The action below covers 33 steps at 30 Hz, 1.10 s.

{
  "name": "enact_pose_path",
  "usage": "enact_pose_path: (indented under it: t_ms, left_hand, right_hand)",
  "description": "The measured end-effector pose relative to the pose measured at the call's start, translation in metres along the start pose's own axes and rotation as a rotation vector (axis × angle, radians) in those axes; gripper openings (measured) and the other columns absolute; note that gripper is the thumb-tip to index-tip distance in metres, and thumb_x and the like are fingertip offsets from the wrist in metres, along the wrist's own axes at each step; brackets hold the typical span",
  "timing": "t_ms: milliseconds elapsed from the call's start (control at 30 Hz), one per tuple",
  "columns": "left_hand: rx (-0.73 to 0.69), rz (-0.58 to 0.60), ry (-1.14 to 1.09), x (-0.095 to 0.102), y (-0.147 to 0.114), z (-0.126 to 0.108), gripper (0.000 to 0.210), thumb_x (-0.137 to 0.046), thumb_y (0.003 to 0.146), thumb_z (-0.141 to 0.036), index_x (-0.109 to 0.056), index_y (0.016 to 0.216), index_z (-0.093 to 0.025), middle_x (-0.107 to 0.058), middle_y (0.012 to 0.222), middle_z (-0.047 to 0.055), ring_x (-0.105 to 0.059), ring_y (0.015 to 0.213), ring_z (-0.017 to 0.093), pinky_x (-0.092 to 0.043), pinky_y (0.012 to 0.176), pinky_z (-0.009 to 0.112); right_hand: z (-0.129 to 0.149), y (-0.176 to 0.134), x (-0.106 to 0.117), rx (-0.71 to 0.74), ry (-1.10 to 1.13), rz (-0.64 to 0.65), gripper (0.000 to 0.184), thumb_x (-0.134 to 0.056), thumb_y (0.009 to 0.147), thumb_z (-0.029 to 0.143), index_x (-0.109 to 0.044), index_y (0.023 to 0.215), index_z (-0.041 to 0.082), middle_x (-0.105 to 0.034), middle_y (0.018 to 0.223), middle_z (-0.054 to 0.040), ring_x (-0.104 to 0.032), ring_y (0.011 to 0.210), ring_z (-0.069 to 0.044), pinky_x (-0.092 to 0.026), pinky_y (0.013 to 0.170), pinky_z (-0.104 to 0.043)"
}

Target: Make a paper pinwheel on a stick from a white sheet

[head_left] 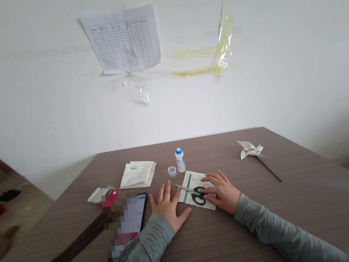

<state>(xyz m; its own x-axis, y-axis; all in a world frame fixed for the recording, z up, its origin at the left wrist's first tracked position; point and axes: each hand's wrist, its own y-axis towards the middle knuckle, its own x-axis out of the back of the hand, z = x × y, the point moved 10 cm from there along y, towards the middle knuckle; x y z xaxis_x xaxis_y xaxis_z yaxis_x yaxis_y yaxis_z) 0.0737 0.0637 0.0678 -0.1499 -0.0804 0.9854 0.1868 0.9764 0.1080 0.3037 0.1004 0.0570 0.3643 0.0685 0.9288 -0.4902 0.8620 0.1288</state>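
My two hands are low over the surface (212, 244), one on each side of a small printed sheet (197, 179). The scissors (189, 190) lie on this sheet, with the blades together, the points toward my left and the black handles toward my right.

My left hand (167, 207) is open and flat, with the fingers spread, and it holds nothing. Its index finger is just beside the left edge of the sheet; whether it touches the paper, I cannot tell. My right hand (222, 192) is also open, with loosely bent fingers. It reaches over the right part of the sheet, and its fingertips are at the handles, but no finger seems to be inside a ring.

For handling these well, I judge three things important. First, the points look to my left index finger, so this finger should keep away from their line. Second, it is better to lift the scissors by the handles than to drag them, because thin paper can slide or crease. Third, the left hand can press the sheet lightly near its edge, so that it remains flat.

The bottle (180, 160) stands upright just behind the sheet, with the small clear cap (172, 171) beside it; an elbow or sleeve should not push them. The phone (136, 213) lies near my left hand, and the pinwheel (250, 151) is well apart on the right.
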Motion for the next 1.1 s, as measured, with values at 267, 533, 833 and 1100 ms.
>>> enact_pose_path:
  t_ms: [267,533,833,1100]
  left_hand:
    - [-0.049,-0.083,-0.039,0.011,-0.008,-0.012,0.068,-0.094,0.108,-0.039,-0.087,0.176,-0.044,-0.054,0.209,0.019,-0.055,0.188,0.063,-0.038,0.148,0.102]
    - [-0.048,-0.099,-0.023,0.011,-0.007,-0.013,0.053,-0.094,0.111,-0.041,-0.094,0.163,-0.053,-0.064,0.203,0.016,-0.06,0.184,0.06,-0.041,0.146,0.102]
    - [0.002,-0.08,0.017,0.013,-0.003,0.001,0.049,-0.09,0.115,-0.045,-0.094,0.164,-0.051,-0.065,0.202,0.017,-0.056,0.187,0.061,-0.041,0.143,0.104]
    - [0.103,-0.14,0.07,0.016,0.002,0.025,0.043,-0.086,0.118,-0.041,-0.098,0.159,-0.046,-0.068,0.199,0.015,-0.057,0.188,0.058,-0.043,0.149,0.098]
  right_hand:
    - [-0.009,0.0,0.002,0.004,0.035,0.028,0.04,-0.07,0.124,0.06,-0.1,0.149,0.054,-0.089,0.171,-0.0025,-0.073,0.172,-0.046,-0.035,0.158,-0.083]
    - [-0.003,-0.003,0.009,-0.063,-0.031,-0.068,0.031,-0.085,0.12,0.057,-0.103,0.14,0.04,-0.092,0.164,-0.0112,-0.079,0.163,-0.046,-0.032,0.16,-0.086]
    - [-0.029,-0.002,0.022,-0.176,-0.068,-0.075,0.027,-0.083,0.119,0.05,-0.105,0.128,0.038,-0.093,0.159,-0.0128,-0.081,0.158,-0.048,-0.034,0.156,-0.091]
    - [-0.036,-0.005,0.03,-0.206,-0.059,-0.101,0.021,-0.086,0.117,0.041,-0.106,0.121,0.034,-0.093,0.156,-0.0139,-0.082,0.156,-0.045,-0.035,0.157,-0.084]
